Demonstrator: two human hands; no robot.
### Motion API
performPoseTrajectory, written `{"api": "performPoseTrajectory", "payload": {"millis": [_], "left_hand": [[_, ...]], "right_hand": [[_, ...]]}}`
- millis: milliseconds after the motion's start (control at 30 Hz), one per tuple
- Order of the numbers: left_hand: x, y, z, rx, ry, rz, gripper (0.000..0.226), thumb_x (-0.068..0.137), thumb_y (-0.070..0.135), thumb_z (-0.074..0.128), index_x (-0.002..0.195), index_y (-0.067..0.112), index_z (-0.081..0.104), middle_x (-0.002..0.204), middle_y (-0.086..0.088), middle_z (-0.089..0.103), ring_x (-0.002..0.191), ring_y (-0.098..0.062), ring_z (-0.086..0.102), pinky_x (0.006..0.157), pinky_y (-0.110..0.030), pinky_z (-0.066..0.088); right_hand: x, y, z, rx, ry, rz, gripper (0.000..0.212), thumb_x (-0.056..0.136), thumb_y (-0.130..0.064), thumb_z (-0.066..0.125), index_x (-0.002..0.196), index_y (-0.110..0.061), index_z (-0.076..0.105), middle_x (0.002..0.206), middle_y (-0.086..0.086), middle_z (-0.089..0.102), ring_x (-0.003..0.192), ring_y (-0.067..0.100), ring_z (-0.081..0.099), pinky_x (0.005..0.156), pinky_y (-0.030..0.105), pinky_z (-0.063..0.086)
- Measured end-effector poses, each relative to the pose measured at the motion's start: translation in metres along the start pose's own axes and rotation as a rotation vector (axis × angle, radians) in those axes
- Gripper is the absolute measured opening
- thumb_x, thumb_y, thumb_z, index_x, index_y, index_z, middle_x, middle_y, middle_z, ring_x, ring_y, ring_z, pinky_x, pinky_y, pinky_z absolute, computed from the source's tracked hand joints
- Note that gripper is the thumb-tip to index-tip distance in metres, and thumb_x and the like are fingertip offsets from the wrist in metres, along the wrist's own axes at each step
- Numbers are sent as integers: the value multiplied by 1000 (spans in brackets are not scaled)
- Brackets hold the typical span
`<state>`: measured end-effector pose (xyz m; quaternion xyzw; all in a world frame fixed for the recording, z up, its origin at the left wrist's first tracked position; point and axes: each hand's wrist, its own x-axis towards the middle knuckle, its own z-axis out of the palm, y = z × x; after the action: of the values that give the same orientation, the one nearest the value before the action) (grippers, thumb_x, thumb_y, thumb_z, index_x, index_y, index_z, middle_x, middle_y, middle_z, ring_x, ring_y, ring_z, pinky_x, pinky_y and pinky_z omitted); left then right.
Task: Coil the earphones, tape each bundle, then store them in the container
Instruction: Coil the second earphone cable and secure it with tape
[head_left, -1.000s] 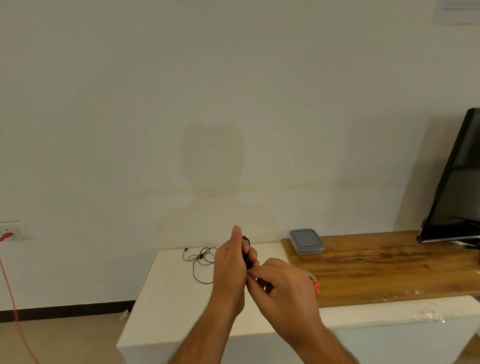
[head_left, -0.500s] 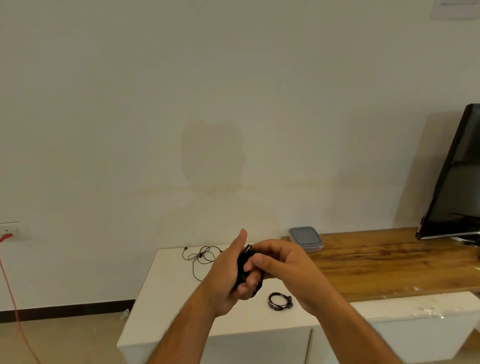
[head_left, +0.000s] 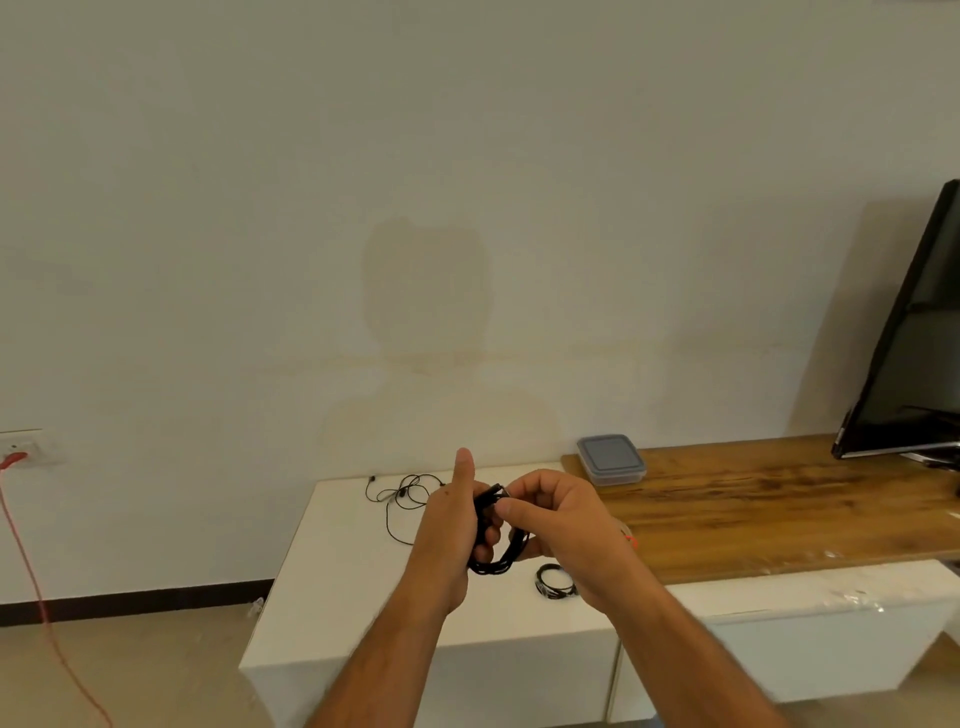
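Note:
My left hand (head_left: 449, 540) and my right hand (head_left: 558, 525) hold a black coiled earphone bundle (head_left: 496, 558) between them above the white cabinet (head_left: 337, 587). The left thumb points up; the right fingers pinch the top of the coil. A finished small coil (head_left: 555, 583) lies on the cabinet just below my right hand. A loose, uncoiled black earphone (head_left: 402, 496) lies at the back of the cabinet. The lidded grey container (head_left: 610, 459) stands on the wooden top (head_left: 779, 509) by the wall. A bit of the tape roll with a red tip (head_left: 629, 538) shows behind my right wrist.
A dark monitor (head_left: 914, 353) leans at the far right on the wooden top. On the left, a wall socket (head_left: 23, 449) has a red cable (head_left: 36, 587) hanging down to the floor. The wall stands right behind the cabinet.
My hands have spread slightly and turned; the coil now hangs lower between them. My right hand moved from in front of the left hand to its right side, uncovering the small coil on the cabinet.

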<state>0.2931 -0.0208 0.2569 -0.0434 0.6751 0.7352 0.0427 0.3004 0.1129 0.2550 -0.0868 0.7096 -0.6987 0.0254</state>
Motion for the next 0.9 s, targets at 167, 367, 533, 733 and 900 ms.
{"api": "performPoseTrajectory", "payload": {"millis": [167,367,533,733,900], "left_hand": [[23,-29,-10,-155,6,-208,56,98,57,36,91,6,59,59,-4,55,49,-12,47,47,-23,39],[58,-76,-28,-302,-40,-371,49,98,45,48,115,0,58,75,-10,67,60,-16,63,53,-26,51],[102,-117,-45,-190,-152,-373,30,97,29,56,109,2,63,84,-9,66,71,-15,63,67,-28,53],[163,-177,-66,-61,-102,-397,27,90,3,64,115,7,56,99,-13,71,88,-21,71,79,-34,56],[199,-229,-75,252,-85,-365,29,88,5,65,115,9,57,105,-14,71,98,-26,69,82,-34,55]], "right_hand": [[13,31,1,-55,65,68,7,85,-9,71,88,-3,68,70,3,69,67,14,65,66,45,62],[44,85,0,-76,85,161,4,85,-8,71,84,-5,69,67,1,68,63,12,65,63,43,62],[83,138,-2,-104,93,233,11,82,-12,74,84,-2,69,73,10,68,64,16,63,57,34,59],[137,213,-3,-168,85,346,12,82,-15,75,85,-4,69,76,11,68,67,18,65,54,32,57],[165,271,1,-251,50,449,13,83,-16,74,88,-6,68,82,10,69,74,22,69,54,31,58]]}}
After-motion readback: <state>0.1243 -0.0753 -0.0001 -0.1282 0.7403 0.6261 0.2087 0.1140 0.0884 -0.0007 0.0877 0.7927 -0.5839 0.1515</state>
